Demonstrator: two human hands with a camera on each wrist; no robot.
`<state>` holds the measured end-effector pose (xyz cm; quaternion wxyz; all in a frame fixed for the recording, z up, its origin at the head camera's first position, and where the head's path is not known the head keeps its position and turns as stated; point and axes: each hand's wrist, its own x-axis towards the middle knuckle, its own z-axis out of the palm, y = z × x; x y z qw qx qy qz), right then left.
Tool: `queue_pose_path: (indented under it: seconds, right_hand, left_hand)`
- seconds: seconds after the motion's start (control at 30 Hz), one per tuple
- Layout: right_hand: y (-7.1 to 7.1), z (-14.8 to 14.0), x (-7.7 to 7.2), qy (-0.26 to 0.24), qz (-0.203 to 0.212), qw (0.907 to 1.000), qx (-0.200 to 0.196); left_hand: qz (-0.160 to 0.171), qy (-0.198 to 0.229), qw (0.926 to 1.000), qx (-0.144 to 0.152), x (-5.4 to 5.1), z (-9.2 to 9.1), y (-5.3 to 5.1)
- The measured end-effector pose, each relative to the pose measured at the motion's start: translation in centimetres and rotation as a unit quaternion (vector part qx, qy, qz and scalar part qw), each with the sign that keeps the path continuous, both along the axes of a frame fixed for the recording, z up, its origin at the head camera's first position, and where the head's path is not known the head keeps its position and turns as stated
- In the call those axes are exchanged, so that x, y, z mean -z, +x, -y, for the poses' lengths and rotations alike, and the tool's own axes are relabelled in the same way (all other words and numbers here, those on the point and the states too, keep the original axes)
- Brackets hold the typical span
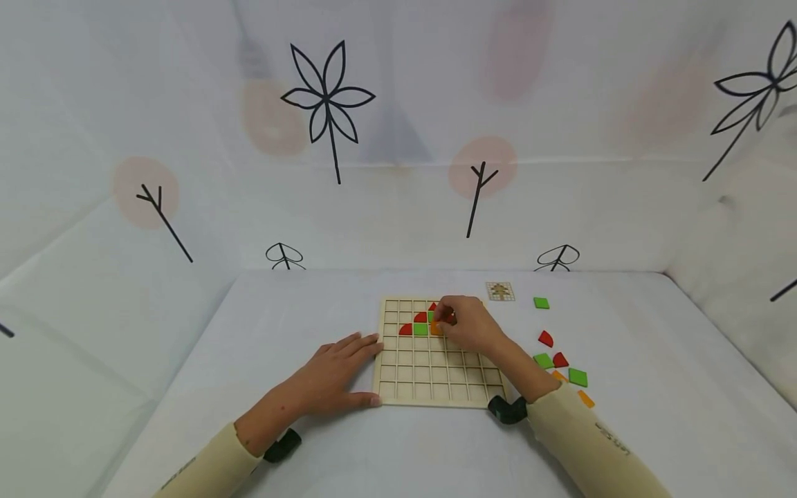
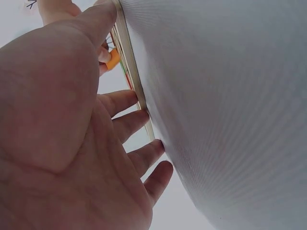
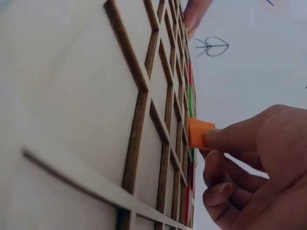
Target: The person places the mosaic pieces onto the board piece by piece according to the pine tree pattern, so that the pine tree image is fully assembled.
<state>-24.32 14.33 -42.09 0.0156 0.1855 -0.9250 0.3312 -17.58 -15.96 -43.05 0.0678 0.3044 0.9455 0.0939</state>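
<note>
A pale wooden grid board [image 1: 429, 387] lies flat on the white cloth. Red and green pieces fill some cells in its upper rows, among them a green square [image 1: 420, 329] and a red quarter-round piece [image 1: 406, 330]. My right hand [image 1: 471, 324] pinches an orange piece [image 3: 200, 133] between thumb and fingertips. In the right wrist view that piece stands tilted at the grid's surface. My left hand [image 1: 330, 377] lies at the board's left edge, its fingers spread. In the left wrist view the left fingertips [image 2: 139, 116] touch the board's side.
Right of the board lie loose pieces: a green square [image 1: 578, 377], a red piece [image 1: 546, 338], an orange piece [image 1: 586, 398] and several others. Behind them sit a lone green piece [image 1: 541, 303] and a small card with a tree pattern [image 1: 500, 291]. Printed white cloth walls [image 1: 398, 221] surround the table.
</note>
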Motion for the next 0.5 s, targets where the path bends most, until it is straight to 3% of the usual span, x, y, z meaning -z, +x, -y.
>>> queue_pose_path:
  seconds: [0.5]
  right_hand:
    - [-0.11, 0.23, 0.66, 0.012, -0.012, 0.9999, 0.002]
  left_hand:
    - [-0.002, 0.003, 1.0000, 0.007, 0.24, 0.26, -0.06]
